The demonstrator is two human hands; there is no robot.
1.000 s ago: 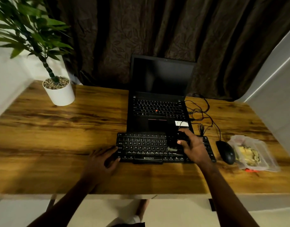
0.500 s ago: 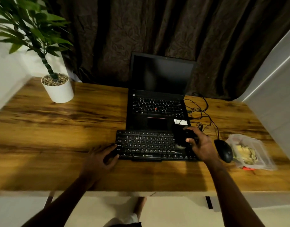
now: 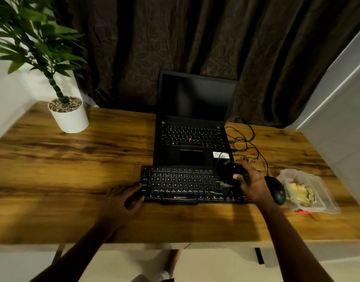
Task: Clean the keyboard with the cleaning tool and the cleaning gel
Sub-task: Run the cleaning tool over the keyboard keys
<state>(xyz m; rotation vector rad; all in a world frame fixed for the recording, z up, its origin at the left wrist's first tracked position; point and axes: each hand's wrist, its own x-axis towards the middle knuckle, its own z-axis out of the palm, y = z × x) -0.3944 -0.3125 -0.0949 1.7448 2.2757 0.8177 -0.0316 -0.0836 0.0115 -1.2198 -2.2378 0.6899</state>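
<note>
A black keyboard (image 3: 181, 183) lies on the wooden desk in front of an open laptop. My right hand (image 3: 253, 185) grips a dark cleaning tool (image 3: 231, 174) and holds it down on the keyboard's right part. My left hand (image 3: 120, 202) rests at the keyboard's left end, its fingers touching that edge. The yellowish cleaning gel (image 3: 302, 193) sits inside a clear plastic bag (image 3: 317, 184) at the right of the desk, apart from both hands.
The black laptop (image 3: 193, 127) stands open behind the keyboard. A black mouse (image 3: 276, 190) lies just right of my right hand, with tangled cables (image 3: 244, 141) behind it. A potted plant (image 3: 68, 115) stands at the back left. A white wall panel borders the right.
My right hand has slid the cleaning tool rightward along the keyboard, from the middle toward its right part. My left hand has stayed at the left end.
</note>
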